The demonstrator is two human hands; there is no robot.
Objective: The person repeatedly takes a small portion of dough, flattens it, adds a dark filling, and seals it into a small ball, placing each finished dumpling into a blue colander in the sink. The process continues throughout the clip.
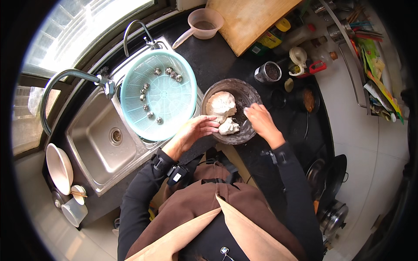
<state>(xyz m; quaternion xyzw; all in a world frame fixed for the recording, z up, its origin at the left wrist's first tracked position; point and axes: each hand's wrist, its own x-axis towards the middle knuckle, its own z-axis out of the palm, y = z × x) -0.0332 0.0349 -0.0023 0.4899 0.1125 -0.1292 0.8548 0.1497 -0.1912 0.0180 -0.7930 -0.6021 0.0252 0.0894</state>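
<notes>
A dark metal bowl (pixel 249 93) holds a large lump of pale dough (pixel 220 103), smaller dough pieces (pixel 229 126) and dark crumbs. At the bowl's left rim is my left hand (pixel 201 128), fingers extended and apart, touching or just beside the smaller dough. My right hand (pixel 261 121) is over the bowl's right side with fingers bent together, a small whitish bit at the fingertips; whether it is held dough cannot be told. To the left, a turquoise plastic colander (pixel 163 112) over the sink edge contains several small speckled balls (pixel 145 107).
A steel sink (pixel 104 130) with curved taps lies left. Behind the bowl are a plastic dipper (pixel 205 23) and a wooden board (pixel 251 19). A jar of dark grains (pixel 267 72), bottles and a red-handled container (pixel 317 67) stand at the right; white bowls are far left.
</notes>
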